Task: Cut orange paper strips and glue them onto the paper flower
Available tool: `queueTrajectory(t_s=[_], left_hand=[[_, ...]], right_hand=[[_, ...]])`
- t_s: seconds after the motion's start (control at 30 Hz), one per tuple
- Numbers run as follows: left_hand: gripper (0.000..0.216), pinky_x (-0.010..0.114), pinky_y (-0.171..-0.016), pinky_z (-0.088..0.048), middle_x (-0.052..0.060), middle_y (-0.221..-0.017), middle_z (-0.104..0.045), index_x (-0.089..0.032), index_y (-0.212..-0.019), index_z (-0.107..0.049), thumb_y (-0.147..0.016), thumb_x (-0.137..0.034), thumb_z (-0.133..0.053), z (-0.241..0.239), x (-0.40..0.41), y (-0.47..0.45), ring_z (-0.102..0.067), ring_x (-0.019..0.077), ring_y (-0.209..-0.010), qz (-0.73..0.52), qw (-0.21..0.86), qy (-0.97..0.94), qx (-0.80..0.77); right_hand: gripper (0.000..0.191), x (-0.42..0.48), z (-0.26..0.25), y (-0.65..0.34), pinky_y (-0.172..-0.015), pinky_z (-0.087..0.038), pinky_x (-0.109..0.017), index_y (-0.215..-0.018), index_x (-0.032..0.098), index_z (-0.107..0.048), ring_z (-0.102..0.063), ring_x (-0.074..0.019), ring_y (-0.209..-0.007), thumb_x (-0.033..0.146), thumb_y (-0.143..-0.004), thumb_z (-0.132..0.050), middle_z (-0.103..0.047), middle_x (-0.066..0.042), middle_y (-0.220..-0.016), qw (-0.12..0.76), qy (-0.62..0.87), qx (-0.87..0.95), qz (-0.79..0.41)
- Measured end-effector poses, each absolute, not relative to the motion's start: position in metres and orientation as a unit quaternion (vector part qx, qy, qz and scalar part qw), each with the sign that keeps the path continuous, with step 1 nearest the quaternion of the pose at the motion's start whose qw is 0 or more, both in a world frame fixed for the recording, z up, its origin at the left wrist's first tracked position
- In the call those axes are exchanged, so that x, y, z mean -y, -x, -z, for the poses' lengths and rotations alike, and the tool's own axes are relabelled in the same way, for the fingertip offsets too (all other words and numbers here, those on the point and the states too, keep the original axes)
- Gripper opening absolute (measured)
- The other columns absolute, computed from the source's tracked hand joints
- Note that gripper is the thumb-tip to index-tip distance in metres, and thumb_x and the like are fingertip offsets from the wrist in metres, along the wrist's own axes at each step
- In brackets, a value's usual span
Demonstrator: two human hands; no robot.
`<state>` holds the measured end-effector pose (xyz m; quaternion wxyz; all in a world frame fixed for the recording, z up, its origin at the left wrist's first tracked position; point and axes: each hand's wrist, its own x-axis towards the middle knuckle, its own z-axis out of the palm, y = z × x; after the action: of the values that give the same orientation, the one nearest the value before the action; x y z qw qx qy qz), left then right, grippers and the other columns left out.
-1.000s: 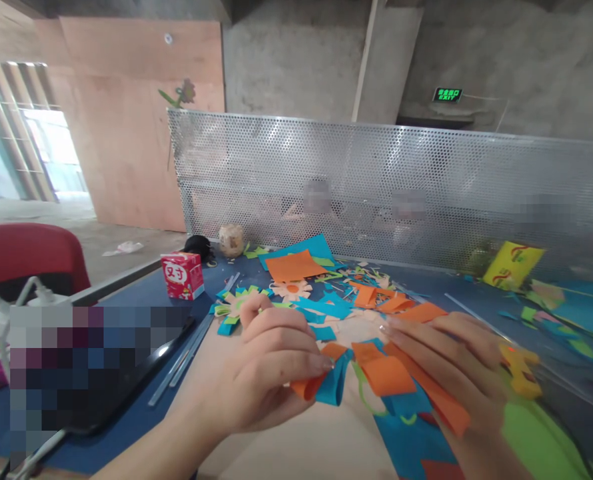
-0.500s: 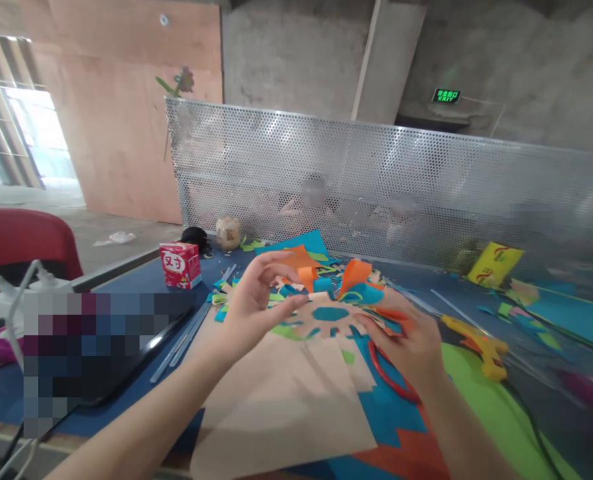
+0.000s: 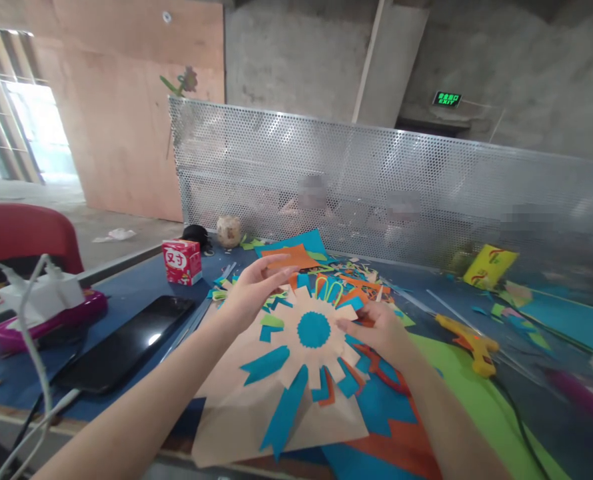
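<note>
A paper flower (image 3: pixel 313 329) with a blue round centre, beige petals and blue and orange strips is held flat, facing me, above a beige sheet (image 3: pixel 256 427). My right hand (image 3: pixel 379 333) pinches the flower's right edge between thumb and fingers. My left hand (image 3: pixel 256 288) is at the flower's upper left edge with its fingers stretched out, touching the petals there. Behind the flower lie several cut scraps of orange, blue and green paper (image 3: pixel 356 280).
Red scissors (image 3: pixel 379 375) lie under my right wrist. A yellow glue gun (image 3: pixel 469 341) is to the right on green paper. On the left are a black phone (image 3: pixel 121 343), a red carton (image 3: pixel 182 261) and a charger on a pink box (image 3: pixel 46 308). A perforated metal screen (image 3: pixel 376 180) closes the table's far side.
The flower has been turned over and now shows its blue centre. Both hands have shifted from folding strips low on the table to holding the flower's edges.
</note>
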<state>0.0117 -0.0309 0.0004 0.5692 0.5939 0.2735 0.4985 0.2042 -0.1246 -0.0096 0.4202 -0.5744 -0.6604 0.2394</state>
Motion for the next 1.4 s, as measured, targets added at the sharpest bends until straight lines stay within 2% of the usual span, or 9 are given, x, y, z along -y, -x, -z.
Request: queueTrajectory(t_s=[0.4,0.6,0.77,0.97,1.1,1.17,1.3,1.4], left_hand=[[0.033,0.024,-0.07,-0.046,0.005,-0.08,-0.067,-0.017,-0.091,-0.058,-0.061,-0.024,-0.068,0.005,0.024,-0.007,-0.062,0.0135,-0.077,-0.514,0.575,-0.587,-0.246],[0.037,0.022,-0.056,-0.045,0.005,-0.08,-0.063,-0.018,-0.096,-0.056,-0.064,-0.034,-0.064,0.009,0.027,-0.01,-0.058,0.0113,-0.065,-0.473,0.577,-0.598,-0.292],[0.034,0.019,-0.054,-0.041,-0.001,-0.063,-0.057,-0.016,-0.089,-0.058,-0.059,-0.027,-0.069,0.013,0.027,-0.014,-0.053,0.0072,-0.057,-0.495,0.548,-0.607,-0.292],[0.034,0.018,-0.042,-0.035,0.001,-0.068,-0.058,-0.016,-0.088,-0.057,-0.06,-0.031,-0.068,0.021,0.022,-0.019,-0.052,0.0076,-0.053,-0.472,0.553,-0.609,-0.317],[0.038,0.017,-0.042,-0.034,0.003,-0.074,-0.06,-0.016,-0.092,-0.056,-0.061,-0.037,-0.065,0.025,0.022,-0.019,-0.055,0.0099,-0.06,-0.471,0.55,-0.607,-0.327],[0.044,0.018,-0.042,-0.036,0.004,-0.08,-0.061,-0.018,-0.097,-0.054,-0.061,-0.039,-0.065,0.025,0.025,-0.017,-0.057,0.0118,-0.065,-0.429,0.569,-0.613,-0.342],[0.056,0.023,-0.052,-0.045,0.005,-0.087,-0.061,-0.019,-0.098,-0.053,-0.047,-0.028,-0.075,0.03,0.029,-0.015,-0.059,0.0162,-0.07,-0.327,0.605,-0.631,-0.36],[0.056,0.024,-0.051,-0.045,0.003,-0.075,-0.062,-0.018,-0.096,-0.054,-0.045,-0.024,-0.076,0.037,0.026,-0.017,-0.059,0.0167,-0.066,-0.345,0.583,-0.635,-0.372]], right_hand=[[0.028,0.121,0.017,-0.205,-0.062,-0.049,-0.031,-0.07,0.015,-0.063,-0.061,-0.0207,-0.071,0.042,-0.067,-0.058,-0.066,-0.006,-0.072,0.415,0.579,0.653,-0.258],[0.024,0.118,0.018,-0.204,-0.062,-0.048,-0.033,-0.068,0.015,-0.063,-0.061,-0.021,-0.069,0.038,-0.065,-0.06,-0.066,-0.005,-0.069,0.424,0.582,0.653,-0.236],[0.023,0.115,0.02,-0.206,-0.061,-0.048,-0.032,-0.066,0.016,-0.06,-0.061,-0.0214,-0.068,0.038,-0.062,-0.063,-0.066,-0.005,-0.069,0.427,0.596,0.634,-0.245],[0.028,0.11,0.027,-0.207,-0.066,-0.048,-0.03,-0.084,0.019,-0.056,-0.061,-0.0186,-0.074,0.034,-0.062,-0.064,-0.065,-0.003,-0.079,0.467,0.519,0.624,-0.351],[0.025,0.104,0.033,-0.21,-0.067,-0.048,-0.03,-0.086,0.02,-0.055,-0.06,-0.0163,-0.073,0.031,-0.065,-0.063,-0.064,0.0,-0.079,0.48,0.478,0.616,-0.403],[0.024,0.102,0.034,-0.213,-0.067,-0.047,-0.03,-0.087,0.019,-0.056,-0.06,-0.0157,-0.072,0.029,-0.066,-0.063,-0.064,0.0,-0.078,0.482,0.462,0.617,-0.417],[0.02,0.097,0.032,-0.218,-0.068,-0.046,-0.03,-0.08,0.018,-0.059,-0.06,-0.016,-0.07,0.027,-0.062,-0.065,-0.064,0.0,-0.072,0.483,0.473,0.612,-0.41],[0.035,0.092,0.028,-0.221,-0.072,-0.046,-0.031,-0.096,0.023,-0.058,-0.06,-0.018,-0.078,0.029,-0.062,-0.065,-0.065,0.0,-0.083,0.521,0.443,0.58,-0.442]])
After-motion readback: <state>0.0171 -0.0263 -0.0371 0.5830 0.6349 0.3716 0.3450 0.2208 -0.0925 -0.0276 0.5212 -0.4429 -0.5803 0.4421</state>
